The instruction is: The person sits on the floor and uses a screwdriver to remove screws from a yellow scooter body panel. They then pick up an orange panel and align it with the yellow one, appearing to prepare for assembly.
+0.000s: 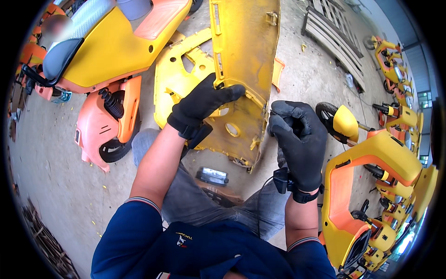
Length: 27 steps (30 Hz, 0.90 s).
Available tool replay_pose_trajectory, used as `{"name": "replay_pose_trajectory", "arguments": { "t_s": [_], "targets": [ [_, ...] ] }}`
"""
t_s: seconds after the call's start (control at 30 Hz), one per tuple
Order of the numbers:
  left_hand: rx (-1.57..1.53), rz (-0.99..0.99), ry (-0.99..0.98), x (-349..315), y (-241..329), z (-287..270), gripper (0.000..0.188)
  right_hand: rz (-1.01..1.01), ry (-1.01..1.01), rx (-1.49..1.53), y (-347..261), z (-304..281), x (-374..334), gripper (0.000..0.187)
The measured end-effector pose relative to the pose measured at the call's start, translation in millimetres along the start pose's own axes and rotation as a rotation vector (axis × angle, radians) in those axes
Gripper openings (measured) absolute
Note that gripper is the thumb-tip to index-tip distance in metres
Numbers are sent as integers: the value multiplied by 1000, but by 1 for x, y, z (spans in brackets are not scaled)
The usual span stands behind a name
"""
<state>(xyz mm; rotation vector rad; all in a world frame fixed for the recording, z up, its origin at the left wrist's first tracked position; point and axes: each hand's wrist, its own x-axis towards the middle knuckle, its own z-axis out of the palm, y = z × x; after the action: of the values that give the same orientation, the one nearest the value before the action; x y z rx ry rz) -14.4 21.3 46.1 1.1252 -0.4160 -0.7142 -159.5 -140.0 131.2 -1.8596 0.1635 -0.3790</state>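
Observation:
A long yellow scooter body panel (248, 51), scuffed and brown-stained on its inner face, stands tilted in front of my knees. My left hand (204, 100), in a black glove, grips its left edge, with the thumb laid across the inner face. Just off the panel's right edge is my right hand (299, 139), also gloved in black. Its fingers are curled in toward the thumb; whatever they hold, if anything, is hidden. Behind the upright panel, a second yellow panel (162, 100) with holes lies on the floor.
A yellow and pink scooter (111, 46) stands at the left. Another yellow and orange scooter (337, 195) is close by my right arm. A clear-faced lamp unit (212, 176) lies between my feet. Wooden pallets (332, 42) lie at the far right, beyond which scooters stand in a row.

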Motion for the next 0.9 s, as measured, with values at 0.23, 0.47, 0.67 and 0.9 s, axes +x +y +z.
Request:
{"name": "replay_pose_trajectory", "arguments": {
  "t_s": [0.23,0.47,0.67,0.9],
  "targets": [
    [18,12,3,0,-2,1,45,-55,-47,-75,-4,-2,3,19],
    [11,33,-13,2,-4,0,45,4,-18,0,-7,1,4,20],
    [82,15,-1,2,-6,-3,45,86,-47,13,-12,0,4,19],
    [81,44,2,2,-8,-4,44,120,-61,38,-10,0,5,19]
  ]
}}
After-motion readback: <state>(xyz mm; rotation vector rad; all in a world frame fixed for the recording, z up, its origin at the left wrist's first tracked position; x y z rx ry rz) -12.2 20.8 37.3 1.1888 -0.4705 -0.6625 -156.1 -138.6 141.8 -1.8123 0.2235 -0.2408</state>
